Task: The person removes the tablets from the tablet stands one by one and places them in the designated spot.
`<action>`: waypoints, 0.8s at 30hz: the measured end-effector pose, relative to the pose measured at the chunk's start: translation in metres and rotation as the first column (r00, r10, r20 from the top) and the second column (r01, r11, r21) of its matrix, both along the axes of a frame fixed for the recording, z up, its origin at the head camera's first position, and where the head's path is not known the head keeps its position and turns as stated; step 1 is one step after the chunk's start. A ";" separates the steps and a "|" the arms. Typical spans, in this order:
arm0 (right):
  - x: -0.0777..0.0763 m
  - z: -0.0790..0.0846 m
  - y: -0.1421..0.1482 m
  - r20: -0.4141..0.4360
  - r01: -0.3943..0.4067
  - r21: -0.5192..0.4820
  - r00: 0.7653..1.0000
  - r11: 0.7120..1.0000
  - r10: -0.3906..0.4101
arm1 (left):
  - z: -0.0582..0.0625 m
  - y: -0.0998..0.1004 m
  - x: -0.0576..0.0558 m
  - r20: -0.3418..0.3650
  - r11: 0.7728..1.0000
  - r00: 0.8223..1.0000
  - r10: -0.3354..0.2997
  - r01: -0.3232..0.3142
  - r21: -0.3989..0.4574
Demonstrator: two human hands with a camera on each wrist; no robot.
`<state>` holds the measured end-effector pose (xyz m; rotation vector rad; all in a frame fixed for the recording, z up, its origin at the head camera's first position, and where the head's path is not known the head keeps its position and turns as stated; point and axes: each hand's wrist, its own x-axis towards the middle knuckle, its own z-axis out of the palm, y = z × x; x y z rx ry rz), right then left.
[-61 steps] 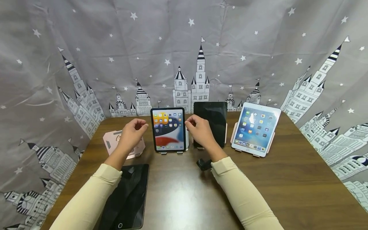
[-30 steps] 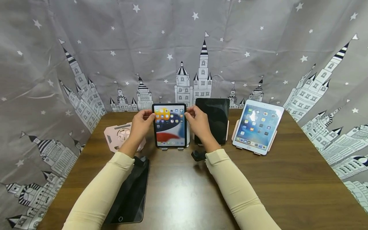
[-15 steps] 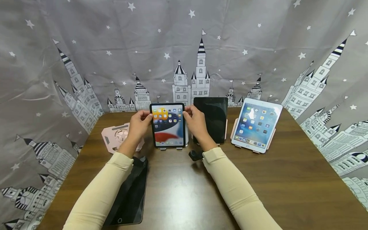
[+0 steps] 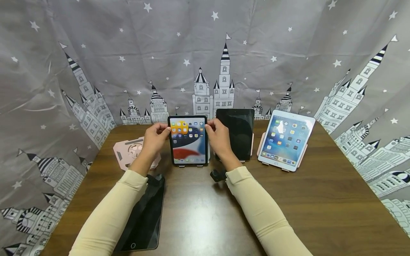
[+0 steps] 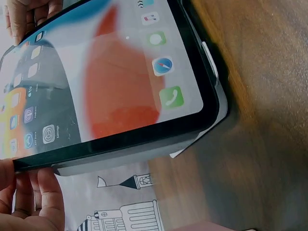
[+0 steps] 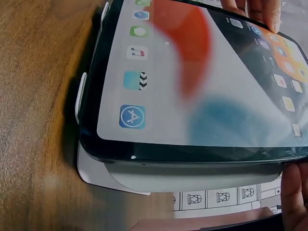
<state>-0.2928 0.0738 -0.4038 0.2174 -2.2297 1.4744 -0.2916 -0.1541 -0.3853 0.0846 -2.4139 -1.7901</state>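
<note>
A black-framed tablet (image 4: pixel 189 140) with a lit home screen stands upright on a white stand (image 5: pixel 210 60) at the table's back. My left hand (image 4: pixel 154 138) pinches its left edge near the top, thumb in front and fingers behind. At the opposite edge my right hand (image 4: pixel 221 138) holds it the same way, as the right wrist view shows with its fingers (image 6: pixel 294 192) at the rim. The tablet's bottom edge sits at the stand's small front lips (image 6: pixel 81 98). Most of the stand is hidden behind the tablet.
A dark-screened tablet (image 4: pixel 238 133) and a white tablet (image 4: pixel 286 140) lean on stands to the right. A pink stand (image 4: pixel 123 154) lies at the left. A large black tablet (image 4: pixel 144 220) lies flat under my left forearm. A grey castle-print curtain (image 4: pixel 179 46) hangs behind the table (image 4: pixel 320 206).
Both hands have moved inward from beside the tablet and taken hold of its upper side edges. Over the last half second they have barely moved.
</note>
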 end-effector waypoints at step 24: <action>0.026 0.006 -0.004 0.041 -0.055 0.007 0.998 0.998 0.055 | 0.003 -0.004 0.035 0.051 0.999 0.999 0.010 -0.012 0.049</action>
